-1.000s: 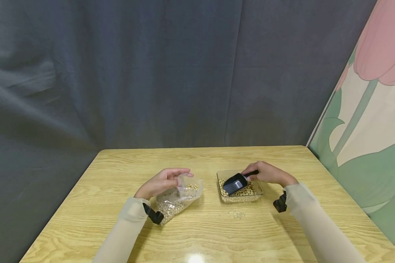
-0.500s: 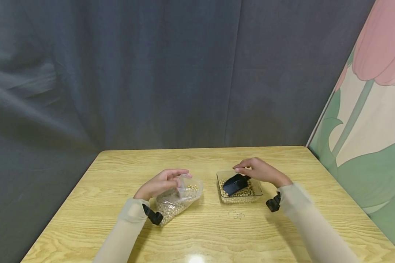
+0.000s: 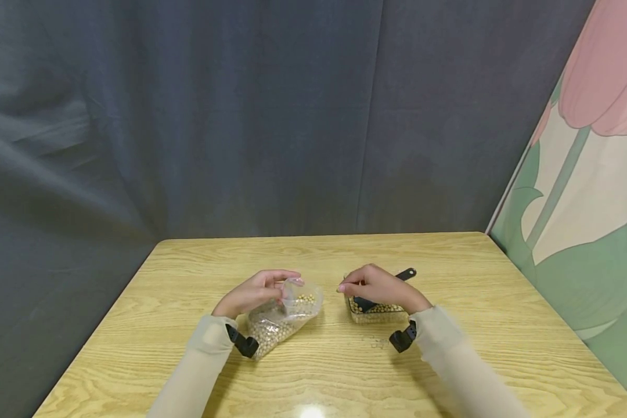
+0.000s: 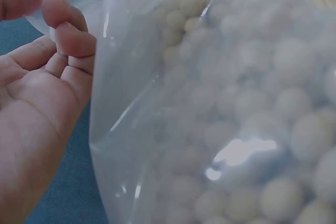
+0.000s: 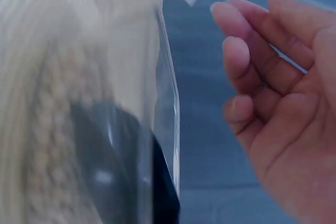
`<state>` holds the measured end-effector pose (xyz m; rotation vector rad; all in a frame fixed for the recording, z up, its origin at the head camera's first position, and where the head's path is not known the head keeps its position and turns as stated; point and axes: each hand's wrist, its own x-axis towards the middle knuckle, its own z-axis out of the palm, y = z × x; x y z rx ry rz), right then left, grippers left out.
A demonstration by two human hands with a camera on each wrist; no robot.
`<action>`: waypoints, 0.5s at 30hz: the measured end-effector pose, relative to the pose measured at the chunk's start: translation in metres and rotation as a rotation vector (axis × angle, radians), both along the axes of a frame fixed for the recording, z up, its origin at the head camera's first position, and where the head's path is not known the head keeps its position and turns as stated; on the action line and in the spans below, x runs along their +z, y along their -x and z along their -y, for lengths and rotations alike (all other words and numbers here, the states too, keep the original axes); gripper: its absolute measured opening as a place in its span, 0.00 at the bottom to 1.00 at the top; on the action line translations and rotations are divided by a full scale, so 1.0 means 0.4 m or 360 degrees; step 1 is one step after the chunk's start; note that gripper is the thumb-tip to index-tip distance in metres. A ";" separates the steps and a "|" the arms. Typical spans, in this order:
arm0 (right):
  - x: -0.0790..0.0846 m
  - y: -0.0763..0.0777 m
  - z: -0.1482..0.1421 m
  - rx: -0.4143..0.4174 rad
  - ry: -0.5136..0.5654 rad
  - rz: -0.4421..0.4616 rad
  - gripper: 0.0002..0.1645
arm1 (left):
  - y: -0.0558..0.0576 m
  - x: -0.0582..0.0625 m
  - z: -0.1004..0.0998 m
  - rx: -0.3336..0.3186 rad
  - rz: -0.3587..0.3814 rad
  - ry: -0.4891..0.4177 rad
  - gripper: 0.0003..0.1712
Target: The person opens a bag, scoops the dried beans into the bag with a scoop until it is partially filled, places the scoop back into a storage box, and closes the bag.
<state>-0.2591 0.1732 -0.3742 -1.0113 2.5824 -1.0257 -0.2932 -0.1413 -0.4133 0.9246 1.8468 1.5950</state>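
At the left, a clear plastic bag [image 3: 271, 328] of pale round beans leans on the table, its mouth turned to the right. My left hand [image 3: 253, 293] grips the bag at its rim; in the left wrist view the curled fingers [image 4: 73, 40] lie against the film. A clear rectangular container [image 3: 378, 317] of the same beans [image 5: 58, 129] stands to the right. In it rests a black scoop [image 3: 407, 274], handle over the far right rim. My right hand [image 3: 381, 287] is above the container, off the scoop, fingers loosely bent around nothing in the right wrist view.
A few small pale bits [image 3: 378, 342] lie on the wooden table [image 3: 313, 377] in front of the container. A dark curtain [image 3: 271, 116] hangs behind the table, and a flower-painted panel [image 3: 585, 232] stands along the right side.
My right hand has let go of the scoop's handle and moved left over the container, toward the bag. The scoop stays lying in the beans. My left hand and the bag have hardly moved.
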 end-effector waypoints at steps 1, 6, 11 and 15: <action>-0.004 -0.003 0.010 0.0014 -0.0013 0.0011 0.18 | 0.000 0.000 0.000 -0.0001 -0.0005 0.0002 0.32; -0.021 -0.013 0.053 0.0013 -0.0059 0.0083 0.21 | 0.002 -0.003 0.000 -0.0009 -0.0007 0.0000 0.31; -0.035 -0.018 0.087 -0.0007 -0.0067 0.0166 0.27 | 0.007 -0.008 0.001 -0.0018 0.0003 -0.0007 0.31; -0.046 -0.019 0.105 -0.0008 -0.0056 0.0170 0.30 | 0.007 -0.009 0.001 -0.0012 -0.0002 0.0007 0.30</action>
